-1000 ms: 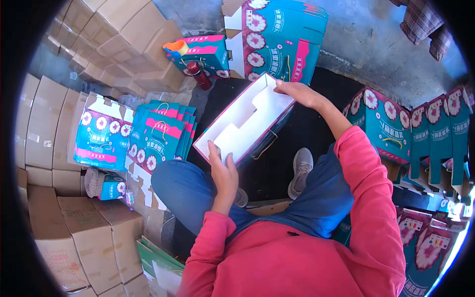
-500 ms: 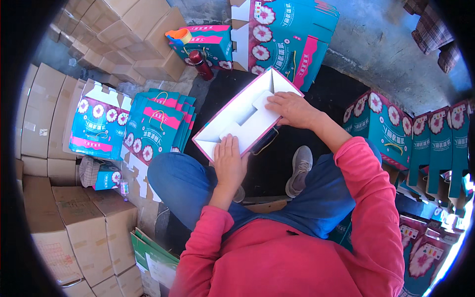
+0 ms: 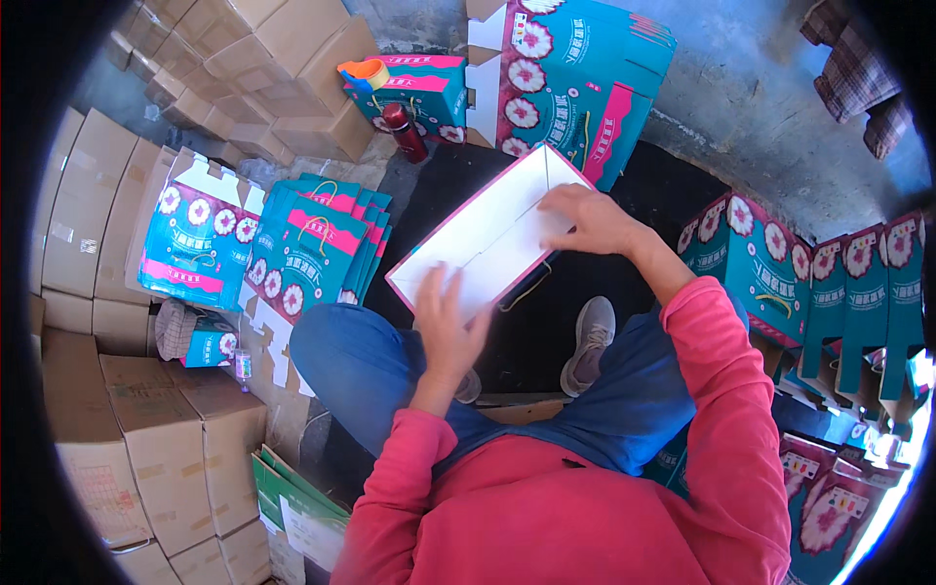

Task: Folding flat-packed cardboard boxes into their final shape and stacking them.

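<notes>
A cardboard gift box (image 3: 497,234) with white panels and a pink rim lies slantwise between my knees. Its white flaps rest nearly flat, with a seam running along the middle. My left hand (image 3: 450,322) is over the near left corner, fingers spread and slightly blurred; whether it touches the board I cannot tell. At the right end, my right hand (image 3: 588,222) is over the panel with thumb and fingers apart, gripping nothing. A cord handle (image 3: 526,285) shows at the box's near side.
Flattened teal boxes (image 3: 310,244) lean in a stack at left. Farther off are a red flask (image 3: 405,134), an orange tape roll (image 3: 365,71) and large teal cartons (image 3: 585,78). Brown cartons (image 3: 161,439) fill the left side. More teal boxes (image 3: 751,258) stand at right.
The raised white flaps inside the box have gone down nearly flat. Both my hands have lifted a little from the board, with their fingers spread wider.
</notes>
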`<state>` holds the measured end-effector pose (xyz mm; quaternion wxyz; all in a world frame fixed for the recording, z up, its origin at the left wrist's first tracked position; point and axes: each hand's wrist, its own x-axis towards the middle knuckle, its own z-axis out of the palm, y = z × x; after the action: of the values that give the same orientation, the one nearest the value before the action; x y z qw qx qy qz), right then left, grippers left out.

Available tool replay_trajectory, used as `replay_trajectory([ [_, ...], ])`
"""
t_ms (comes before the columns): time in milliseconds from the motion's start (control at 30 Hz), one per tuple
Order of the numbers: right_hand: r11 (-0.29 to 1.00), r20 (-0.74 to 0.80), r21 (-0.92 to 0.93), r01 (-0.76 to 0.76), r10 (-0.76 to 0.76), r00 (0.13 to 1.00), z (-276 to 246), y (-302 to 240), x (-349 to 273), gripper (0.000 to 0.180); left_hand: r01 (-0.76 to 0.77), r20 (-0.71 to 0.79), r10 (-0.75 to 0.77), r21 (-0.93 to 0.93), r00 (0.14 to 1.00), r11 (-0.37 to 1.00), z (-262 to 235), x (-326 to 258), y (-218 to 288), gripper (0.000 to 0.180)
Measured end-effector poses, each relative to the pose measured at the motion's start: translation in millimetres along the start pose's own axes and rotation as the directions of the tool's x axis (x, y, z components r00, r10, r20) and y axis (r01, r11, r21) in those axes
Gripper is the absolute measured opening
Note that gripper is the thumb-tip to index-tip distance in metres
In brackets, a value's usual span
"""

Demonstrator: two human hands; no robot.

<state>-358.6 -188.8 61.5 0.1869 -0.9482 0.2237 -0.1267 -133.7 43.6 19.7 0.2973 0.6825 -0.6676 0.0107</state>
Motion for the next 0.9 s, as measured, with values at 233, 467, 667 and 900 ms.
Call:
replay_trajectory([
  [233,0.886,-0.310,0.298,-0.355,0.442,0.842,19.6,48.0,7.9,0.060,0.497,0.279,-0.747,-0.864,0.603,0.079,-12.9,11.3,-92.9,0.068],
  [467,0.291,0.326,0.670,-0.683,0.711,0.623,20.5,105.6,0.5,0.089,0.530,0.627,-0.689,-0.747,0.363,-0.401,20.2,-28.1,-147.5,0.064],
  [667,0.170,0.442,0.717,-0.676,0.639,0.629,48.3,91.1,-18.5,0.069,0.635,0.813,-0.472,-0.569,0.340,-0.523,25.6,-12.2,-108.7,0.058],
  [900,-0.258,0.416,0.908,-0.329,0.486,0.768,-1.2,44.2,16.2,0.051,0.653,0.723,-0.487,-0.674,0.490,-0.345,24.4,-38.3,-139.4,0.045],
])
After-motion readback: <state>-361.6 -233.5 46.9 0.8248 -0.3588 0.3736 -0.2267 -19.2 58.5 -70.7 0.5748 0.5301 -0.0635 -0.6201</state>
